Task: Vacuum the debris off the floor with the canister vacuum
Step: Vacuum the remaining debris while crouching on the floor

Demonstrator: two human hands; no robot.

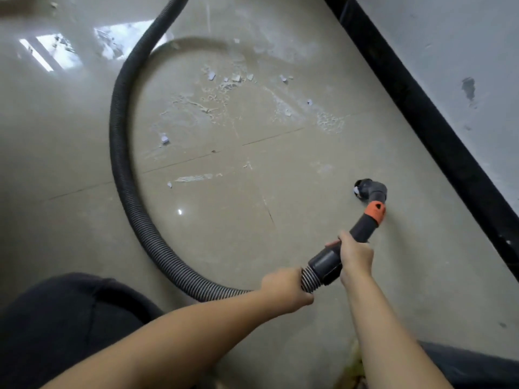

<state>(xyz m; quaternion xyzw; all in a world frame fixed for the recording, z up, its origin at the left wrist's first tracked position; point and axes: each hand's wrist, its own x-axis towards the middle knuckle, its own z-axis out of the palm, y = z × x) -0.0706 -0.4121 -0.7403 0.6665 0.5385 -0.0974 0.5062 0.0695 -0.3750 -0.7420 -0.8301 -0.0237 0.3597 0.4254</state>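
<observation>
A black ribbed vacuum hose (pixel 120 153) loops across the glossy beige tile floor (pixel 224 234) from the top of the view down to my hands. My left hand (pixel 286 290) grips the ribbed hose where it meets the black cuff (pixel 325 262). My right hand (pixel 355 256) is closed around the dark wand just above that cuff. The wand carries an orange collar (pixel 375 211) and ends in a grey angled nozzle (pixel 370 189) touching the floor near the wall. White paint chips and dust (pixel 224 88) lie scattered inside the hose loop. The canister is out of view.
A black skirting board (pixel 438 130) runs diagonally along the right, under a pale scuffed wall (pixel 455 51). My dark-clothed knees sit at bottom left (pixel 70 327) and bottom right (pixel 477 369). Window light reflects off the floor at top left.
</observation>
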